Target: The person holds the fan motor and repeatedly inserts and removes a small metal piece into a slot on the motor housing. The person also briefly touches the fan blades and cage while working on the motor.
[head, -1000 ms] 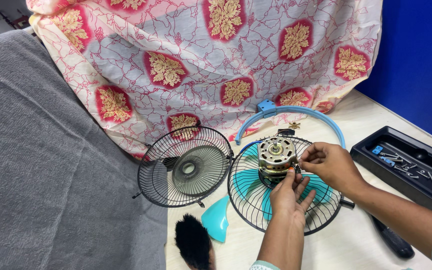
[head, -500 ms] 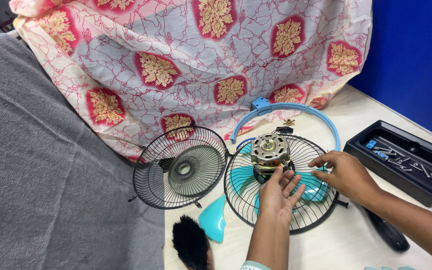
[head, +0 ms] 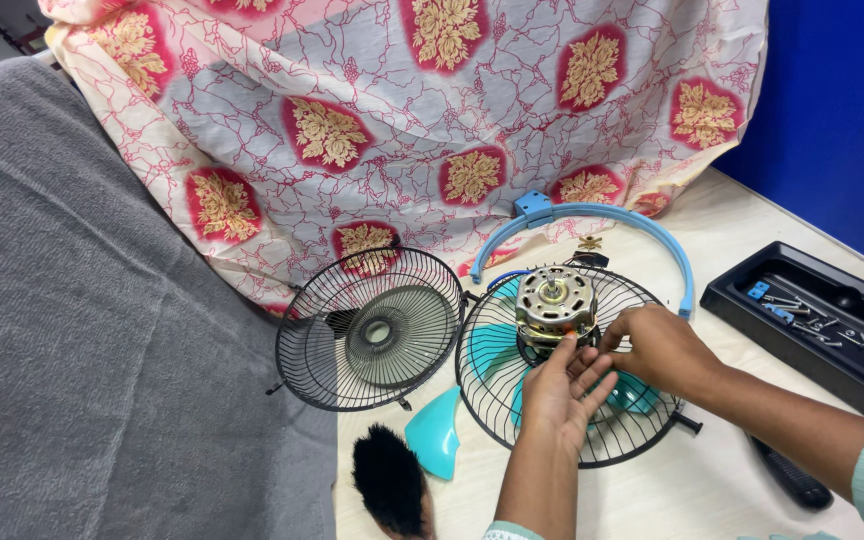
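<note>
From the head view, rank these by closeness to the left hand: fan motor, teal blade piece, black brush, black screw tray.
1. Fan motor: just above the left hand, on the rear grille.
2. Teal blade piece: on the table, left of the hand.
3. Black brush: lower left, beyond the blade piece.
4. Black screw tray: far right, past the right hand.

The black brush (head: 389,485) near the counter's front edge is cut off by the bottom edge of the picture. The left hand (head: 564,392) and right hand (head: 660,350) hide part of the teal blades and the motor's (head: 554,302) lower side. The screws in the black tray (head: 812,320) are too small to tell apart.
</note>
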